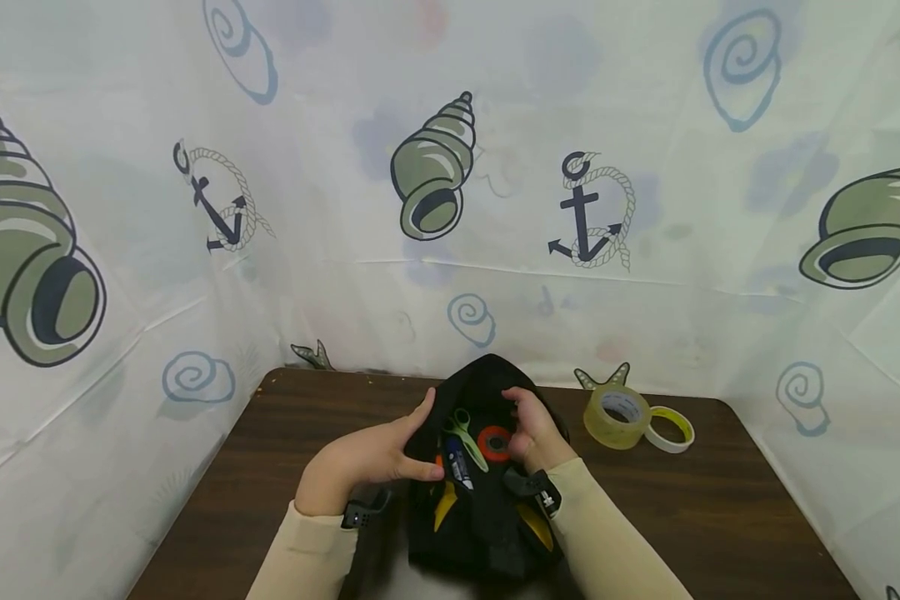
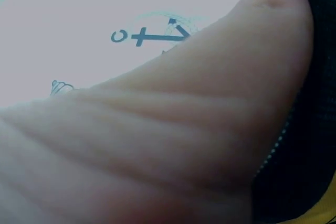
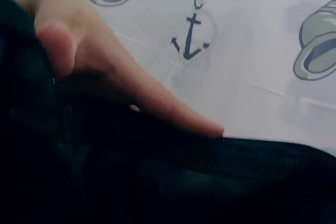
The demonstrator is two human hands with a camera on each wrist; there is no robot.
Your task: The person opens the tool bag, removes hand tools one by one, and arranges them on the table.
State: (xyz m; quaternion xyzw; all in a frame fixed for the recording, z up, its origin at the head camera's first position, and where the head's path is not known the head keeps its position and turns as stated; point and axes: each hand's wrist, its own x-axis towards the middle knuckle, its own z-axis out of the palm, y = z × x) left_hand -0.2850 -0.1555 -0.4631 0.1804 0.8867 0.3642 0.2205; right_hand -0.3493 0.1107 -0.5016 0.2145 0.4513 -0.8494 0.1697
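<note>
A person sits before me with both hands at a black bag (image 1: pixel 487 521), its mouth gaping at the near, six o'clock side of a brown surface (image 1: pixel 720 500). The left hand (image 1: pixel 363 462), at the mouth's nine o'clock, has the rim in its grip, thumb inside and forefinger stretched along the edge, seemingly so the soft cloth cannot collapse. The right hand (image 1: pixel 536 437) reaches in at about two o'clock, fingers bent; I cannot tell whether its grip has anything. Between the hands show green scissors (image 1: pixel 467 437), a red roll (image 1: pixel 497 432) and a blue item (image 1: pixel 459 464), probably kept together by the bag's walls. At the bag's two o'clock are a clear tape (image 1: pixel 598 423) and a white tape (image 1: pixel 669 447), seemingly touching. An orange scrap (image 1: pixel 439 461) is mostly covered, the bag's depths are lost in black, and blurred skin fills most of the left wrist view.
</note>
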